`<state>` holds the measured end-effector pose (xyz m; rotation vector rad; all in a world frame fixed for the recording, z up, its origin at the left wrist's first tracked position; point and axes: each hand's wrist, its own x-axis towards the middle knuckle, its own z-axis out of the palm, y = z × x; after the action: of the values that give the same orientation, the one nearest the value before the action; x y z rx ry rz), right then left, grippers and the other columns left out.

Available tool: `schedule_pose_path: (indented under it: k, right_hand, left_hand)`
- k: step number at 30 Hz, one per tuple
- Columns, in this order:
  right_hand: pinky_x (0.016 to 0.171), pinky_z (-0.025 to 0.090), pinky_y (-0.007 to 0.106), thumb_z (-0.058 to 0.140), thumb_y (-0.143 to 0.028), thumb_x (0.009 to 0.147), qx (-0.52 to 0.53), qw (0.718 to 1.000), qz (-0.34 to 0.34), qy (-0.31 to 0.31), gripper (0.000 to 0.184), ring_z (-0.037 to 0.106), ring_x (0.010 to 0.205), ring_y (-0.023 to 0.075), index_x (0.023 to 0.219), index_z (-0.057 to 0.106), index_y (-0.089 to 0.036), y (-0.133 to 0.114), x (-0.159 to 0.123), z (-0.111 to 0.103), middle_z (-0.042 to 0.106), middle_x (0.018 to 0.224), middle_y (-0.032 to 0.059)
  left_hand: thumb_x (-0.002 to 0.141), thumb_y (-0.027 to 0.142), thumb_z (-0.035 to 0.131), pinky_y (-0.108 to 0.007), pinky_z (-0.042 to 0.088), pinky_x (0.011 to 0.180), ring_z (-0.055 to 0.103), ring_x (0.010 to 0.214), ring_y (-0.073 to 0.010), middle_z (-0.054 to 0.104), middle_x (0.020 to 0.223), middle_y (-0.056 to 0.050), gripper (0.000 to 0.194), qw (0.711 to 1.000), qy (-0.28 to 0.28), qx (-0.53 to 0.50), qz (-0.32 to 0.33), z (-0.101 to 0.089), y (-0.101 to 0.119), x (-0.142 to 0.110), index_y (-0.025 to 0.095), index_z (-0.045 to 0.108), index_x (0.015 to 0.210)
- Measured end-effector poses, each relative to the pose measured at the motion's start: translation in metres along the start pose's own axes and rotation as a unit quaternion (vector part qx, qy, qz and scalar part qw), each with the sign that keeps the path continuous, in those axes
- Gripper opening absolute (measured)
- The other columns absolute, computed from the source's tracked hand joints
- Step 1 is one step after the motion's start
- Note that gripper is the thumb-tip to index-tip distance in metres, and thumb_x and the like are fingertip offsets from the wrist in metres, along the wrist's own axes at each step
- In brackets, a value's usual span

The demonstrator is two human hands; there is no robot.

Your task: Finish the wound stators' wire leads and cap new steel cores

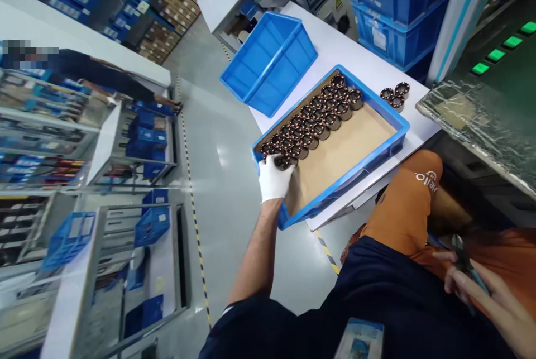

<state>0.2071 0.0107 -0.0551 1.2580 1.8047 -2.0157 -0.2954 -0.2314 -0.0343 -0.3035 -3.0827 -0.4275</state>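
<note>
My left hand [274,181], in a white glove, is at the near-left end of a blue tray [347,185]. Its fingers close round a copper-wound motor stator [288,164] at the end of a row; the fingertips are partly hidden among the parts. Several rows of similar stators [320,130] stand against the tray's left long side, on a brown cardboard liner [335,161]. Low on the right, over my lap, my bare right hand [481,286] is closed round small pliers [463,258] with dark jaws and teal handles.
Several more stators [393,95] stand on the white table [412,130] beyond the tray. An upturned-looking blue crate [270,60] lies behind it. Stacked blue bins [391,29] and a machine with green lights [496,55] are at right. A person [104,77] stands by shelving far left.
</note>
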Motion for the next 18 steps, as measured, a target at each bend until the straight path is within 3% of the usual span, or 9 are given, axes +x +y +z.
schedule_pose_path:
  k: [3, 6, 9, 13, 14, 16, 18]
  right_hand:
    - [0.080, 0.057, 0.034, 0.067, -0.078, 0.104, 0.033, 0.999, 0.022, -0.025, 0.069, 0.066, 0.085, 0.0231, 0.146, 0.076, -0.024, -0.006, -0.001, 0.014, 0.075, 0.095, 0.0056]
    - [0.093, 0.053, 0.036, 0.066, -0.068, 0.106, 0.073, 0.997, 0.000, -0.015, 0.066, 0.066, 0.097, 0.0239, 0.156, 0.065, -0.025, -0.018, 0.000, 0.030, 0.073, 0.105, 0.0048]
    - [0.100, 0.050, 0.038, 0.065, -0.043, 0.100, 0.088, 0.995, -0.042, -0.026, 0.059, 0.066, 0.105, 0.0240, 0.156, 0.064, -0.026, -0.026, 0.000, 0.035, 0.074, 0.116, 0.0051]
    - [0.099, 0.048, 0.038, 0.061, -0.025, 0.088, 0.090, 0.994, -0.062, -0.015, 0.063, 0.066, 0.107, 0.0239, 0.149, 0.071, -0.027, -0.027, -0.015, 0.032, 0.078, 0.117, 0.0045]
    - [0.098, 0.049, 0.039, 0.061, -0.025, 0.087, 0.095, 0.993, -0.064, -0.012, 0.064, 0.065, 0.104, 0.0237, 0.150, 0.071, -0.026, -0.025, -0.020, 0.031, 0.078, 0.117, 0.0047]
    - [0.093, 0.048, 0.039, 0.059, -0.027, 0.089, 0.111, 0.992, -0.064, 0.001, 0.064, 0.063, 0.098, 0.0230, 0.152, 0.069, -0.025, -0.019, -0.031, 0.033, 0.078, 0.115, 0.0057]
    - [0.089, 0.047, 0.039, 0.057, -0.030, 0.091, 0.130, 0.989, -0.062, 0.022, 0.064, 0.060, 0.092, 0.0223, 0.154, 0.068, -0.025, -0.009, -0.039, 0.036, 0.078, 0.113, 0.0066]
  left_hand:
    - [0.086, 0.036, 0.087, -0.065, 0.052, 0.127, 0.064, 0.144, -0.0446, 0.060, 0.152, -0.023, 0.065, 0.999, 0.027, -0.024, 0.039, -0.010, 0.022, -0.022, 0.017, 0.067, 0.145]
    - [0.094, 0.048, 0.085, -0.068, 0.044, 0.134, 0.055, 0.153, -0.0463, 0.061, 0.152, -0.021, 0.064, 0.971, 0.067, -0.098, 0.207, -0.014, 0.074, -0.044, 0.022, 0.064, 0.149]
    - [0.102, 0.046, 0.081, -0.059, 0.050, 0.129, 0.061, 0.147, -0.0390, 0.064, 0.151, -0.015, 0.058, 0.889, 0.017, -0.224, 0.400, -0.011, 0.161, -0.071, 0.027, 0.061, 0.153]
    - [0.107, 0.039, 0.076, -0.055, 0.051, 0.124, 0.065, 0.142, -0.0356, 0.070, 0.150, -0.012, 0.053, 0.732, -0.074, -0.297, 0.609, 0.000, 0.299, -0.110, 0.026, 0.062, 0.156]
    - [0.107, 0.037, 0.075, -0.056, 0.050, 0.124, 0.064, 0.142, -0.0365, 0.069, 0.151, -0.013, 0.050, 0.707, -0.089, -0.288, 0.640, 0.005, 0.330, -0.118, 0.026, 0.064, 0.155]
    - [0.109, 0.034, 0.070, -0.059, 0.049, 0.122, 0.063, 0.139, -0.0390, 0.069, 0.151, -0.016, 0.047, 0.689, -0.129, -0.239, 0.672, 0.022, 0.382, -0.129, 0.025, 0.068, 0.155]
    - [0.111, 0.037, 0.067, -0.059, 0.048, 0.122, 0.063, 0.137, -0.0392, 0.071, 0.150, -0.017, 0.042, 0.673, -0.188, -0.186, 0.691, 0.040, 0.417, -0.133, 0.024, 0.071, 0.150]
